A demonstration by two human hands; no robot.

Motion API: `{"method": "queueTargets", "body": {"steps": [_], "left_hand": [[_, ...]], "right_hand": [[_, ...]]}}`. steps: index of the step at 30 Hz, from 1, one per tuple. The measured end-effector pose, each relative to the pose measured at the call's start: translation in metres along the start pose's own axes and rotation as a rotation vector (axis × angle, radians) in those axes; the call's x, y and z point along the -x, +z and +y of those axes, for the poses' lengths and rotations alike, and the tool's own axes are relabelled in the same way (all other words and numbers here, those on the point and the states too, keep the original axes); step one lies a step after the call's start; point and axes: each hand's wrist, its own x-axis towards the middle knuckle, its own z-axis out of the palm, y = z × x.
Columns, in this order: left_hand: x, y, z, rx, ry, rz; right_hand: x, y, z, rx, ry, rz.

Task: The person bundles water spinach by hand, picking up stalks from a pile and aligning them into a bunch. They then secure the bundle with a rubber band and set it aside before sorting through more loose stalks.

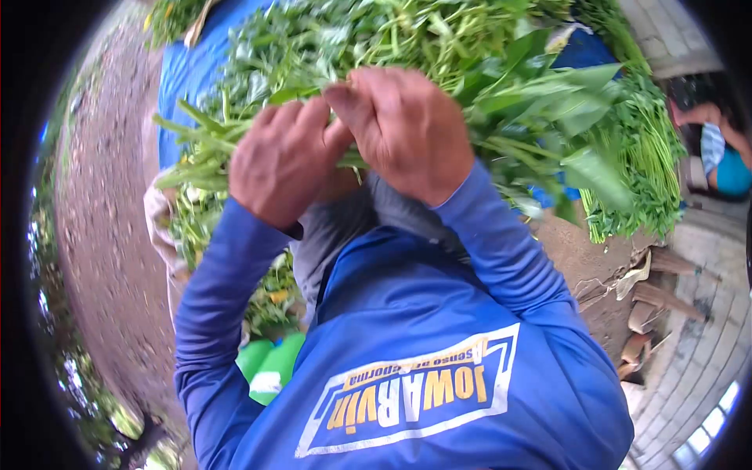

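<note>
Both of my hands are closed round a bunch of green leafy stems [517,145], held crosswise above my lap. My left hand [282,157] grips the part where bare stalks stick out to the left. Close beside it, my right hand [411,129] is wrapped round the middle, its thumb near the fingers of my left hand. Broad leaves [583,102] spread out to the right, partly blurred. Behind the hands lies a large heap of loose greens [313,43] on a blue sheet [176,86].
More long-stemmed greens [642,157] lie at the right. A green container [270,362] is by my left side, below some leafy stems [274,301]. Pieces of wood [662,301] rest on the ground at the right. Part of another person [732,137] shows at the right edge.
</note>
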Motion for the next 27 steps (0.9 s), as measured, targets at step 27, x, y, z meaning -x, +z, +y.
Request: {"method": "queueTargets", "body": {"steps": [27], "left_hand": [[0.117, -0.072, 0.051, 0.253, -1.007, -0.184]], "right_hand": [[0.077, -0.027, -0.054, 0.093, -0.039, -0.828]]}}
